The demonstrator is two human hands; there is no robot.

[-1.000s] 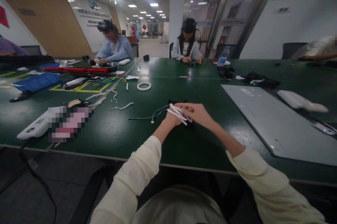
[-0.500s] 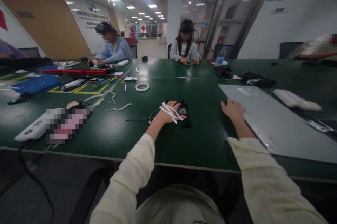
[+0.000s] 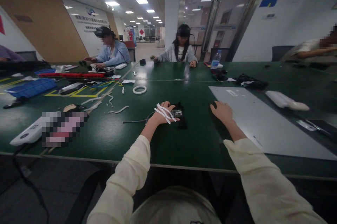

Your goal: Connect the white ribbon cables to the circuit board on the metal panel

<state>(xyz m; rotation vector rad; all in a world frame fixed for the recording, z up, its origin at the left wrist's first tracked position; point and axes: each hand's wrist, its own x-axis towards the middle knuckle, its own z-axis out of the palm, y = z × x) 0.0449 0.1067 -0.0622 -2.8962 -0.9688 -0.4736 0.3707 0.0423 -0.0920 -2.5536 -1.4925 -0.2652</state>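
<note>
My left hand [image 3: 163,113] lies over the left side of a black case with a bare circuit board [image 3: 178,113], the thumb along its near side and the fingers at its far side. Several white tape strips [image 3: 165,114] cross the back of this hand. A thin dark cable [image 3: 134,122] runs out leftward from under the hand. My right hand [image 3: 223,112] is held palm down by the left edge of a grey flat panel [image 3: 252,122], thumb and fingers apart, with nothing visible in it. The undersides of both hands are hidden.
A white tape roll [image 3: 139,90] and torn strips [image 3: 117,110] lie ahead on the left. A white power bank-like device [image 3: 31,131] and a blue tray [image 3: 31,87] are farther left. A white padded bundle [image 3: 285,100] lies right. Two people sit opposite, near a bottle [image 3: 216,59].
The view has turned slightly right, so everything sits a little further left. My left hand stays on the case. The person opposite has spread their hands apart, one lifted to the left.
</note>
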